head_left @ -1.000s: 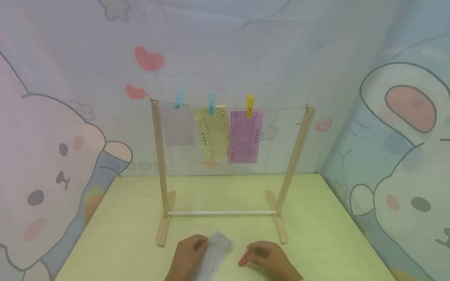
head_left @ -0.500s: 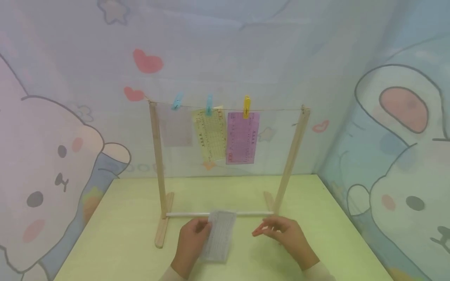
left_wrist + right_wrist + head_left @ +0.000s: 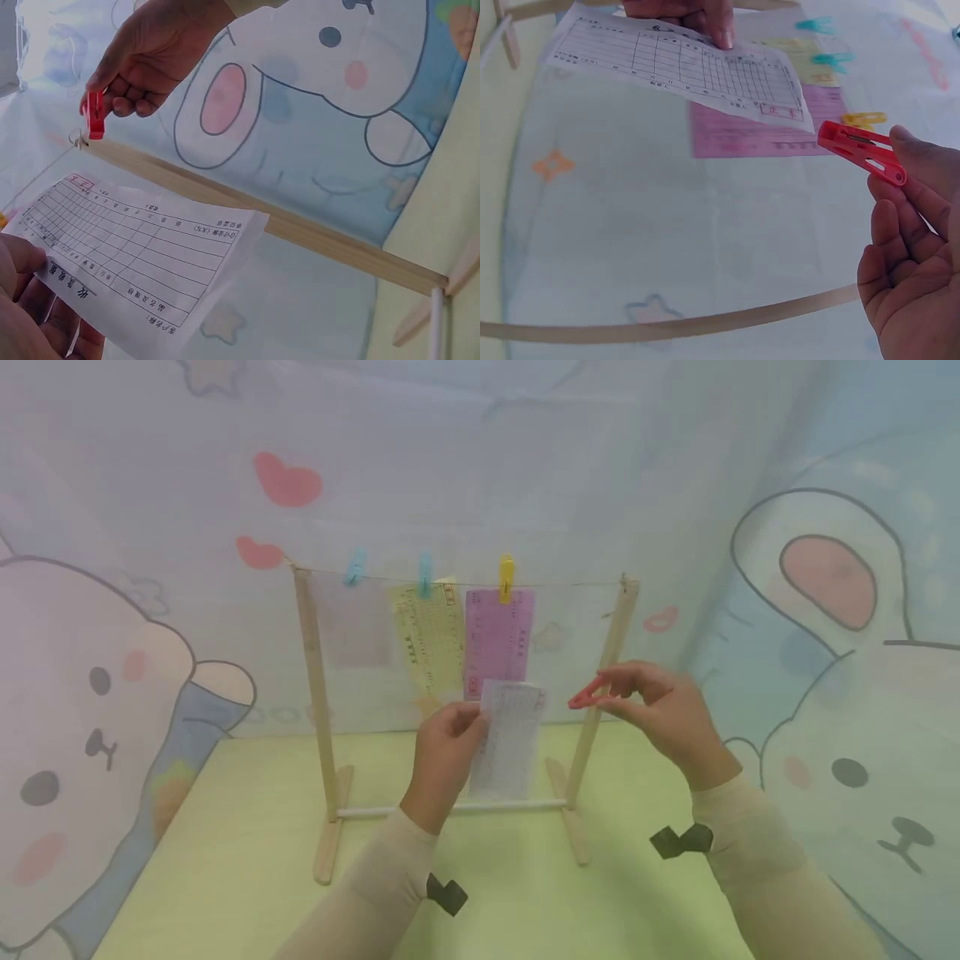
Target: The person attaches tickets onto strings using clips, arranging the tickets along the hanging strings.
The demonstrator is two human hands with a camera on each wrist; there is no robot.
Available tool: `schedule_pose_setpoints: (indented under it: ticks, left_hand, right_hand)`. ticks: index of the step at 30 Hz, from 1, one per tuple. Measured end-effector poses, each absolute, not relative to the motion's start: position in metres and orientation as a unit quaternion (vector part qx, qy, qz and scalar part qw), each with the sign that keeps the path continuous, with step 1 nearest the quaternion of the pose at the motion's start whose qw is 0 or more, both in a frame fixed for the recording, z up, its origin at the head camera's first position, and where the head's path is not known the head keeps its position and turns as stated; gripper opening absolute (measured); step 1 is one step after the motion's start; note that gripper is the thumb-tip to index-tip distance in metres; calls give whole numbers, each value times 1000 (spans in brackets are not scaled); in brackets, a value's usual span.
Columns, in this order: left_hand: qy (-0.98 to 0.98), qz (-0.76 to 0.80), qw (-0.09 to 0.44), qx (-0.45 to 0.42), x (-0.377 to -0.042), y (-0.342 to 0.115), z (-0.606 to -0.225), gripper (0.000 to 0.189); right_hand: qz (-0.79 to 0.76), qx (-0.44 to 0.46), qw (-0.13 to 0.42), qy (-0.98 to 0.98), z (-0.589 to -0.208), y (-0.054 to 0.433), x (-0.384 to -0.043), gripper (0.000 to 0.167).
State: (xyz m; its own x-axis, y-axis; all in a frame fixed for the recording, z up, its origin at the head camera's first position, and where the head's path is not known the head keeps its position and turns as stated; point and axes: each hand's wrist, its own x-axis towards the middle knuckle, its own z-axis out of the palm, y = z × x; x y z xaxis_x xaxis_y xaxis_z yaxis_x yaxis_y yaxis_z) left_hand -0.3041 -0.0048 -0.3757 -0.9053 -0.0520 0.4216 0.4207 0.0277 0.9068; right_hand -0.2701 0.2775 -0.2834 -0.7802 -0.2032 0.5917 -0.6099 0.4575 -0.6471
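Observation:
My left hand [image 3: 447,752] pinches a white printed receipt slip [image 3: 510,743] by its left edge, holding it upright in front of the hanging pink slip [image 3: 498,631]. To the right, my right hand [image 3: 667,714] grips a red clothespin [image 3: 588,693] between thumb and fingers, apart from the paper. In the right wrist view the red clothespin [image 3: 862,152] lies near one corner of the white slip [image 3: 682,64]. The left wrist view shows the receipt's printed grid [image 3: 142,247] facing up, with the red clothespin [image 3: 95,114] beyond it.
A string [image 3: 390,578] runs between two wooden posts [image 3: 318,693] of a stand. Blue clothespins [image 3: 425,575] and a yellow one [image 3: 507,578] sit on it, with a yellow slip [image 3: 431,639] and a faint white slip [image 3: 360,627] hanging. A white rod [image 3: 510,805] joins the stand's feet.
Both hands have risen from low over the table toward the string. The white slip went up with my left hand, while the red clothespin moved up and right in my right hand.

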Motion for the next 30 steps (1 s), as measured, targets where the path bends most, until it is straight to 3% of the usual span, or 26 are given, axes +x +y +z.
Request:
schedule_pose_setpoints:
  ticks: [10,19,30]
  left_hand:
    - [-660,-728,136,-122,-331,37,-305,15]
    - [-674,-716,154,-97,-333,55,-273,14]
    - [-663,-727,159,-78,-332,72,-260,12]
  right_hand:
    - [308,221,319,-869,-188,257,-290,32]
    - [301,169,262,-901,-137,240,-312,27]
    - [290,139,225,-920,-122,240,-323,21]
